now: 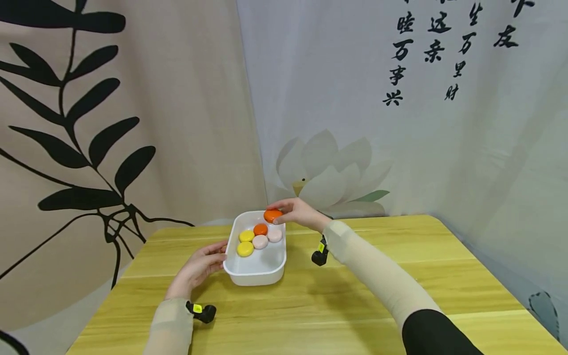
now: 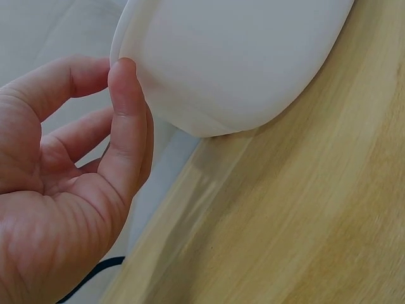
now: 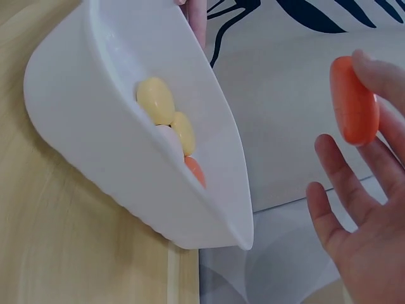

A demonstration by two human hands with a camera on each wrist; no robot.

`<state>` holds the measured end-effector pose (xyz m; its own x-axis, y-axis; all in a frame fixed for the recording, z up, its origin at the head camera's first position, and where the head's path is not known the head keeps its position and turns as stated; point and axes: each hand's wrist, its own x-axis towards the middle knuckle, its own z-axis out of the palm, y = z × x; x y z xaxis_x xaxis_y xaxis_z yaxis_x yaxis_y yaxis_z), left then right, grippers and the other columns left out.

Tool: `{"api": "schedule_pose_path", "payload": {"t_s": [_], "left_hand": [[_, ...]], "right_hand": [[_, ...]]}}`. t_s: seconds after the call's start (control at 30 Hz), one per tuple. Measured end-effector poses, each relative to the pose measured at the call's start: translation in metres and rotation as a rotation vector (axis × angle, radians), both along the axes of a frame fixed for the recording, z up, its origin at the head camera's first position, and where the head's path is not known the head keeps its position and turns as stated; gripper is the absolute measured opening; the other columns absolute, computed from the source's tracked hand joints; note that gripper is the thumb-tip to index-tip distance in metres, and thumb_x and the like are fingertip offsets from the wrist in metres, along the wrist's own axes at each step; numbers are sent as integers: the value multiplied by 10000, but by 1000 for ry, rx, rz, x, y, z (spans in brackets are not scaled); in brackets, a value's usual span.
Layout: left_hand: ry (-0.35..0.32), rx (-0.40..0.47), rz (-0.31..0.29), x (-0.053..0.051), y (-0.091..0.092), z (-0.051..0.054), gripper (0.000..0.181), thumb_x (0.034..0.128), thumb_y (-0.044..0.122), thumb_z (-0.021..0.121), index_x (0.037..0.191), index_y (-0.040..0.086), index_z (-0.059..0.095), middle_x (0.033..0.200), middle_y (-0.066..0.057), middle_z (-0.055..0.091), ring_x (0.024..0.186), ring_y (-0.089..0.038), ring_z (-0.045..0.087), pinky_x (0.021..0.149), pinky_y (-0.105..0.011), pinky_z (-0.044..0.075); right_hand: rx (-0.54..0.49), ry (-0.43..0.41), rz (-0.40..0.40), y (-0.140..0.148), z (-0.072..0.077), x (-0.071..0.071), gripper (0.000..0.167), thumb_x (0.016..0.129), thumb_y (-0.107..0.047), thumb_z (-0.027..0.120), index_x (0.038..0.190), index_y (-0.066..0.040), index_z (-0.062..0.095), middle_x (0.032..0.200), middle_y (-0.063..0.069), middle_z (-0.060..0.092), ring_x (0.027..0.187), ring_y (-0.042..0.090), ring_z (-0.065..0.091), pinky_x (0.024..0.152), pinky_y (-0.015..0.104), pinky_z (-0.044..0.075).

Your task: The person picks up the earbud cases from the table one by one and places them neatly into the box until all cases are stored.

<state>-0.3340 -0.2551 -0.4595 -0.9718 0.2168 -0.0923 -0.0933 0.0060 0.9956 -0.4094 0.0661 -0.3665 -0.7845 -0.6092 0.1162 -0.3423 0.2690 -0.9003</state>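
Observation:
A white rectangular plastic box (image 1: 255, 279) with rounded corners stands on the table. Inside it lie two yellow discs (image 1: 245, 248), two pale pink discs (image 1: 260, 241) and one orange disc (image 1: 260, 229), all smooth and rounded. At the box's left side, my left hand (image 1: 201, 266) holds the rim, its thumb (image 2: 128, 95) against the outer wall. Over the far right corner, my right hand (image 1: 299, 214) pinches another orange disc (image 3: 353, 101) between thumb and fingers. In the right wrist view this disc is apart from the box, and the other fingers are spread.
The wooden table (image 1: 355, 296) has its far edge just behind the box. Behind it hangs a cloth backdrop (image 1: 204, 123) with printed leaves, a lotus and writing. A small black camera (image 1: 319, 252) is strapped to each wrist.

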Motion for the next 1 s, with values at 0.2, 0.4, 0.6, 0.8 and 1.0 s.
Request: {"api": "schedule_pose_path", "payload": {"t_s": [0.2, 0.4, 0.6, 0.8, 1.0], "left_hand": [[13, -3, -15, 1, -1, 0, 554, 949, -41, 522, 1462, -84, 317, 1320, -281, 444, 969, -245, 594, 778, -274, 551], [13, 17, -12, 0, -1, -2, 552, 943, -60, 519, 1458, -87, 322, 1309, -269, 458, 940, -227, 597, 761, -267, 552], [23, 14, -13, 0, -1, -3, 551, 943, -54, 518, 1457, -91, 321, 1318, -283, 445, 957, -228, 597, 773, -272, 551], [22, 20, -11, -1, 0, -4, 555, 940, -53, 522, 1455, -95, 321, 1323, -285, 440, 969, -231, 592, 782, -279, 550], [17, 14, -5, -1, 0, -3, 554, 945, -46, 525, 1458, -90, 321, 1348, -305, 410, 986, -236, 590, 799, -291, 549]], "right_hand": [[18, -1, -9, -4, 1, -1, 441, 829, -178, 759, 1259, -170, 664, 1195, -21, 662, 1090, 169, 603, 975, 355, 464], [40, -12, -15, -8, 4, -1, 431, 843, -194, 745, 1265, -187, 658, 1212, -21, 650, 1090, 162, 596, 946, 347, 488], [40, -19, -8, -10, 5, -3, 431, 846, -198, 744, 1268, -183, 655, 1209, -17, 649, 1086, 155, 595, 922, 329, 503], [38, -21, 1, -11, 4, -5, 433, 849, -194, 743, 1271, -168, 651, 1220, -3, 645, 1098, 165, 590, 931, 341, 499], [25, -45, 0, -13, 2, -9, 435, 850, -182, 742, 1273, -149, 647, 1216, 18, 648, 1103, 176, 589, 956, 388, 491]]}}
